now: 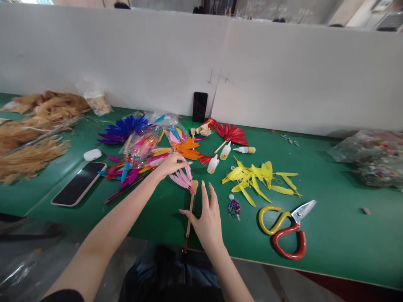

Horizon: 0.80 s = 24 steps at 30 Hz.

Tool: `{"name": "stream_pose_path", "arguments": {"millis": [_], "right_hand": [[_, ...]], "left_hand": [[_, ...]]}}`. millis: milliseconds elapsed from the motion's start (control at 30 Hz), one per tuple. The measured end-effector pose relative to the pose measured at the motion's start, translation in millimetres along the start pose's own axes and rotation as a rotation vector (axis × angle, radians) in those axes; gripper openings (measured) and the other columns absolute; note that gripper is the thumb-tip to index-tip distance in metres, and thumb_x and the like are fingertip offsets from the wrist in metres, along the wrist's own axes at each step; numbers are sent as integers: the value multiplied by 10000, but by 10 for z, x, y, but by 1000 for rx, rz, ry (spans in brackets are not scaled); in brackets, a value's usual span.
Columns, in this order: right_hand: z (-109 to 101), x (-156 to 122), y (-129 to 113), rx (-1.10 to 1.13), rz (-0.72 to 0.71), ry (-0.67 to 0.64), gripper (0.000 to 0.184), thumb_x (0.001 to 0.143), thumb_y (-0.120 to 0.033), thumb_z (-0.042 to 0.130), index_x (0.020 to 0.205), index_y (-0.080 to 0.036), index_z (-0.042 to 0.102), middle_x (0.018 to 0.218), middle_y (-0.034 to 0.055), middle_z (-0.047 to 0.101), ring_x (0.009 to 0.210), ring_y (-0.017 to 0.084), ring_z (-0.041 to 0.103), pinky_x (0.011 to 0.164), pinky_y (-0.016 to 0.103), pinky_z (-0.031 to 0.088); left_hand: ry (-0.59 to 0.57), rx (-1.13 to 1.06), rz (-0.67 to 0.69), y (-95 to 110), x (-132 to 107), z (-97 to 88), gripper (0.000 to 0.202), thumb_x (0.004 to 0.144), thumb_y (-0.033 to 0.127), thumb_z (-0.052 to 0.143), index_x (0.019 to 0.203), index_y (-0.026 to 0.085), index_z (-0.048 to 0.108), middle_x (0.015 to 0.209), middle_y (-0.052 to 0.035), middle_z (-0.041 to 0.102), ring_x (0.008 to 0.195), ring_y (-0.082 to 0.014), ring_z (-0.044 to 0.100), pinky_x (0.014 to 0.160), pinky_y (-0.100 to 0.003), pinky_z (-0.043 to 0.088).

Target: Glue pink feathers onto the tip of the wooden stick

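Note:
A small fan of pink feathers (180,179) on a wooden stick (190,216) lies before me, with a tan heart-shaped piece at the joint and a red cord at the stick's lower end. My left hand (171,165) is closed in a pinch at the tip of one pink feather (188,171), its fingertips partly hidden. To the right of the stick, my right hand (207,216) is open, thumb and fingers spread, holding nothing. Beyond it are loose yellow feathers (256,178), a small bag of coloured beads (234,208) and two upright glue bottles (213,164).
Scissors (285,230) with yellow and red handles lie at right. A phone (79,184) and white case (92,154) are at left, near tan fibres (34,126). Blue feathers (127,128), orange feathers (187,149) and a red feather fan (232,134) sit farther back.

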State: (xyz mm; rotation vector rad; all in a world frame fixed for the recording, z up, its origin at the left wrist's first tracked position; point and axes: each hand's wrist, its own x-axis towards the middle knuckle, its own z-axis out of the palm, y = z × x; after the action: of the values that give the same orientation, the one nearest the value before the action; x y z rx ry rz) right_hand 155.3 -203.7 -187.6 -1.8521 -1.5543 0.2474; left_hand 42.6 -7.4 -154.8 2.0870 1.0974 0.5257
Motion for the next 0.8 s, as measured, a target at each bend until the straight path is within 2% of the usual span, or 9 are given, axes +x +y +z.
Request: {"name": "stream_pose_path", "arguments": {"millis": [133, 267, 633, 800], "right_hand": [[48, 4, 45, -12, -39, -29, 811, 773, -466, 610, 1431, -215, 206, 1481, 172, 208, 1347, 326, 239, 998, 502, 373], [59, -4, 66, -14, -57, -72, 775, 807, -469, 565, 1434, -202, 196, 1492, 167, 176, 1365, 309, 194, 1027, 504, 335], [15, 6, 48, -21, -61, -86, 766, 812, -475, 555, 1437, -221, 193, 1491, 171, 189, 1353, 335, 227, 996, 533, 363], [4, 8, 44, -26, -69, -100, 713, 822, -465, 549, 1426, -258, 231, 1497, 150, 180, 1353, 334, 227, 997, 533, 359]], "left_hand": [[52, 19, -21, -26, -3, 30, 293, 736, 433, 608, 634, 164, 661, 773, -25, 532, 774, -177, 527, 734, -299, 404], [49, 42, 5, -4, 7, 51, 303, 740, 450, 613, 638, 169, 660, 812, -28, 501, 797, -180, 510, 758, -315, 403], [-33, 49, 74, -103, 81, 98, 291, 760, 445, 610, 678, 174, 675, 829, -35, 522, 825, -186, 496, 787, -328, 378], [-29, 108, 94, -85, 78, 117, 252, 761, 403, 623, 675, 174, 684, 840, -41, 531, 853, -199, 485, 825, -351, 356]]}}
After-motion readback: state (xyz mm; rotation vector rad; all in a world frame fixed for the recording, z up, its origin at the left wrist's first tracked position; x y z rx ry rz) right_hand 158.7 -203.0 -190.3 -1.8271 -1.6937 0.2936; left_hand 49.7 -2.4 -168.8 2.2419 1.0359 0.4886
